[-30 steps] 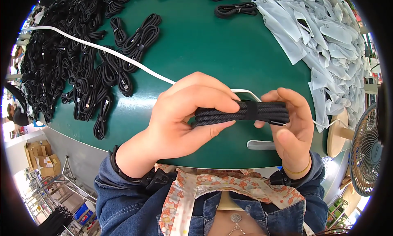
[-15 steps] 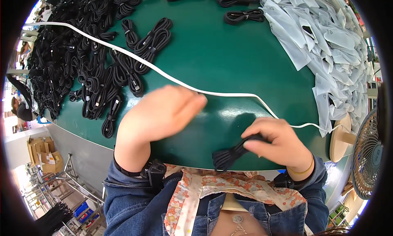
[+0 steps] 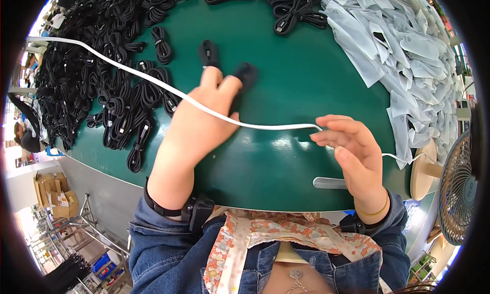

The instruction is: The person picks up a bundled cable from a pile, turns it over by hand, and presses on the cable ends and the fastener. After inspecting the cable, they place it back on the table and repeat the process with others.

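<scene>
My left hand [image 3: 196,123] reaches forward over the green table, its fingers closed around coiled black cables. One cable bundle [image 3: 208,53] sticks out past the fingertips; another bundle [image 3: 247,75], blurred, shows beside the fingers. The hidden grip leaves unclear how each is held. A white cord [image 3: 275,127] runs across the view, passing in front of my left hand and on to the fingers of my right. My right hand [image 3: 354,146] is raised on the right, fingers spread and curved, holding nothing. A flat grey strip [image 3: 329,183] lies below it near the table edge.
A big heap of black cable bundles [image 3: 87,64] covers the left of the table [image 3: 286,84]. More bundles [image 3: 294,13] lie at the far side. Pale translucent bags [image 3: 408,54] pile up on the right, near a wooden spool [image 3: 423,171] and a fan [image 3: 459,189].
The cable bundle in my right hand has left it, and another bundle now lies at the far side. My left hand reached forward and took hold of cables. The grey strip came into view.
</scene>
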Available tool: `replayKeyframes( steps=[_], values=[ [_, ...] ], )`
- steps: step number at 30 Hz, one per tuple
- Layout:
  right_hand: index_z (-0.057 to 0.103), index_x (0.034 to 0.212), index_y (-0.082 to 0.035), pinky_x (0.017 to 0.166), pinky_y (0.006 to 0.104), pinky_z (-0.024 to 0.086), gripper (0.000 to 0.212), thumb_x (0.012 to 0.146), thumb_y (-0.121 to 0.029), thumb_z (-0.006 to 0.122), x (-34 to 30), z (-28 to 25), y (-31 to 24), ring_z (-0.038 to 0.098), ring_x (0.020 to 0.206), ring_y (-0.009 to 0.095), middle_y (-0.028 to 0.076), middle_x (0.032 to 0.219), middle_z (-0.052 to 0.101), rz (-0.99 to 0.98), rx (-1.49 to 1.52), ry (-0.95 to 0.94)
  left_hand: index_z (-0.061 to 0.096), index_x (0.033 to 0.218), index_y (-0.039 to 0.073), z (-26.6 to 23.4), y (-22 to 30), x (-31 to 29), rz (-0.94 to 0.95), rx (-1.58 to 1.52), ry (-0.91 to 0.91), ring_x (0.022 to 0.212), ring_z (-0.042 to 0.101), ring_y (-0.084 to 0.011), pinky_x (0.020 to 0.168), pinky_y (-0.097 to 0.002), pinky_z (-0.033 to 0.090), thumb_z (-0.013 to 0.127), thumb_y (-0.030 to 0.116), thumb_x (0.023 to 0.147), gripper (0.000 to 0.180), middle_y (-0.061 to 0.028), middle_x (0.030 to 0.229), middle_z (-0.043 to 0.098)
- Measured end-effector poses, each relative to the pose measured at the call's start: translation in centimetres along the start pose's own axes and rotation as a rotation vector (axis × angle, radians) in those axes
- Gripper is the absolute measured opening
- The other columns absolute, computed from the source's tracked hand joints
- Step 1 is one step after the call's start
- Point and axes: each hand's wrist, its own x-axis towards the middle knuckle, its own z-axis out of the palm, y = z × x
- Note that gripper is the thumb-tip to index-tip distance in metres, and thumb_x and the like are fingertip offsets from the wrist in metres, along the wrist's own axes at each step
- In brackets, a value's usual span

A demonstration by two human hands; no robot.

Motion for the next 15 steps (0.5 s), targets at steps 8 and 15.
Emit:
replayKeyframes(
  steps=[8, 15],
  values=[
    [0.044, 0.106, 0.003, 0.078, 0.0287, 0.038, 0.029, 0.078, 0.0, 0.045, -0.2, -0.6, -0.2, 0.049, 0.089, 0.017, 0.013, 0.105, 0.046, -0.03, -0.158, -0.074, 0.052, 0.082, 0.002, 0.0, 2.8, -0.9, 0.35, -0.532, -0.378, 0.067, 0.053, -0.0276, 0.055, -0.0306, 0.041, 0.051, -0.001, 0.055, 0.027, -0.0121, 0.086, 0.046],
    [0.038, 0.111, 0.004, 0.069, 0.0268, 0.042, 0.038, 0.076, -0.003, 0.049, 0.0, -0.1, -0.4, 0.052, 0.08, 0.017, 0.014, 0.099, 0.048, 0.047, -0.125, -0.302, 0.045, 0.095, -0.001, 0.6, 2.8, -1.4, 0.234, -1.321, -0.332, 0.062, 0.055, -0.0194, 0.052, -0.0244, 0.043, 0.054, 0.001, 0.062, 0.034, -0.0167, 0.089, 0.049]
  ],
)
